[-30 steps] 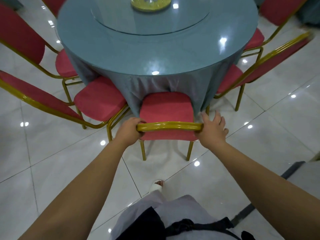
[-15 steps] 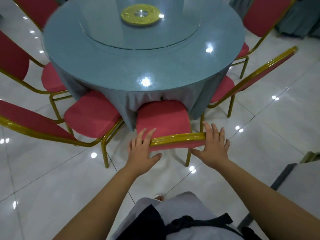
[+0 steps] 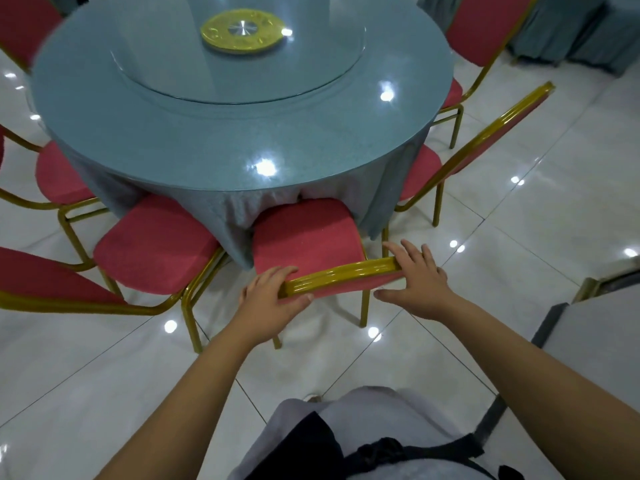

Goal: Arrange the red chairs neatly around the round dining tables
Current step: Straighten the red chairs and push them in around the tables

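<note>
Hands on the gold rail [image 3: 341,274] of the red chair [image 3: 304,233]: left hand [image 3: 268,299] gripping, right hand [image 3: 417,282] resting flat-fingered.

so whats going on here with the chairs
A person stands behind a red chair at the round table. Their left hand grips one end of its gold top rail, thumb underneath. The right hand rests with fingers laid over the other end. The seat's front is tucked under the tablecloth. Neighbouring chairs stand on both sides.
</note>
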